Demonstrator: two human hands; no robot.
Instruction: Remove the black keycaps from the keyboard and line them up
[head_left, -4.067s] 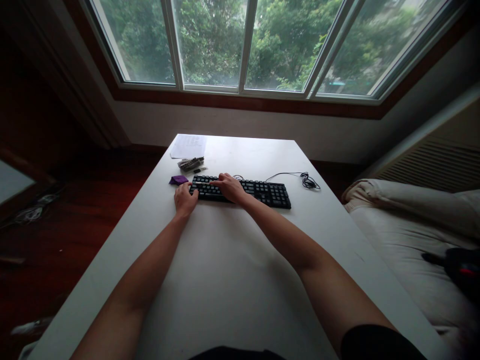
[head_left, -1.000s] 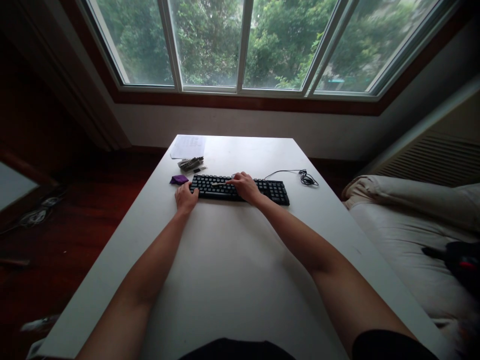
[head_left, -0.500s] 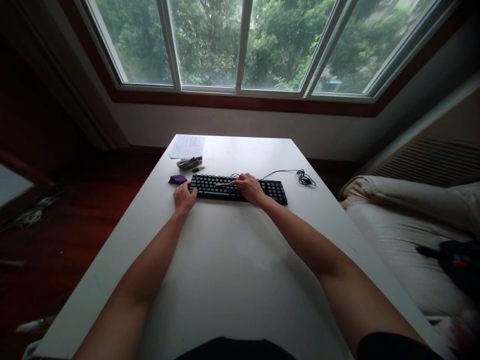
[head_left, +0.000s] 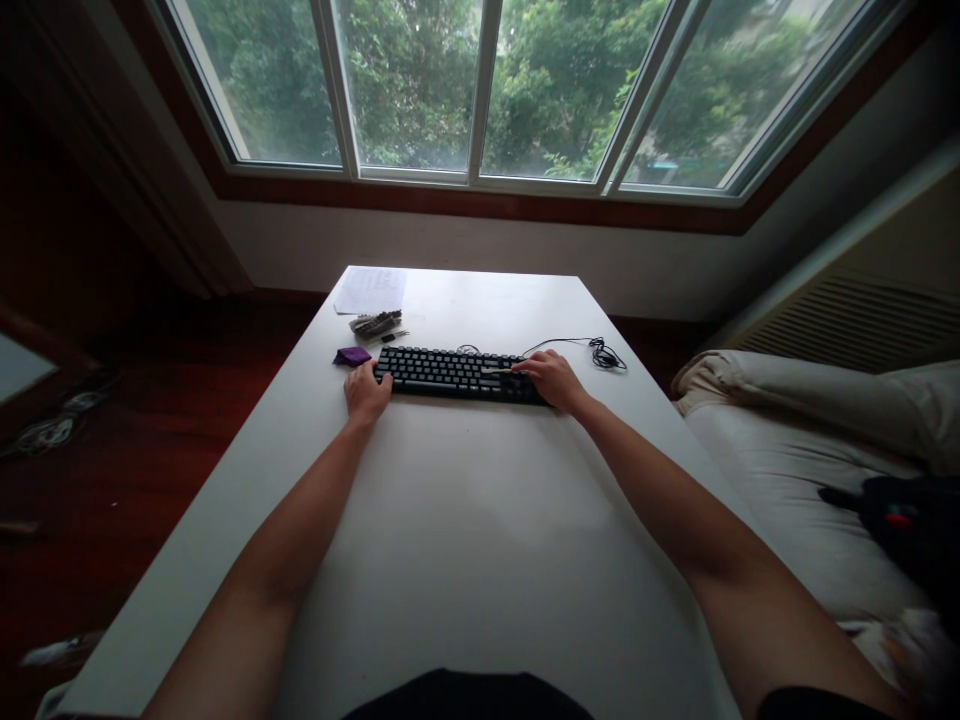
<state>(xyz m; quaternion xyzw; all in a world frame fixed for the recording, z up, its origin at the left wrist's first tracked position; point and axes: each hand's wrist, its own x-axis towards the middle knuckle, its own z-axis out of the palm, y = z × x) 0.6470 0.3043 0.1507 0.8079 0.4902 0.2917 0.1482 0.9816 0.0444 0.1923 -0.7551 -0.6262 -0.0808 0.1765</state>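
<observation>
Slipping looks like the likeliest trouble in the head view: the slim tool point(head_left: 496, 371) lies low over the keys with its tip pointing left, and too hard a push might skid it sideways, scratch a keycap or pry one loose. The keyboard point(head_left: 442, 372) sits crosswise on the tabletop point(head_left: 465, 520), between the two hands, and could swivel if the left hand point(head_left: 366, 390) eased off, since the right end appears unheld. The cord point(head_left: 606, 354), loosely coiled at far right, might snag if the keyboard were dragged; the purple cloth point(head_left: 352, 356), just beside the left fingers, could get nudged. As for pose, the left arm runs from near left toward the far side, its grip clasped on the keyboard's left end, thumb on top, other fingers partly hidden. The right arm slants in from near right, slightly bent, with the right hand point(head_left: 555, 378) palm down above the keyboard's right part, its grip pinching the tool's right end. Whether the tip touches the keys, I cannot tell.
</observation>
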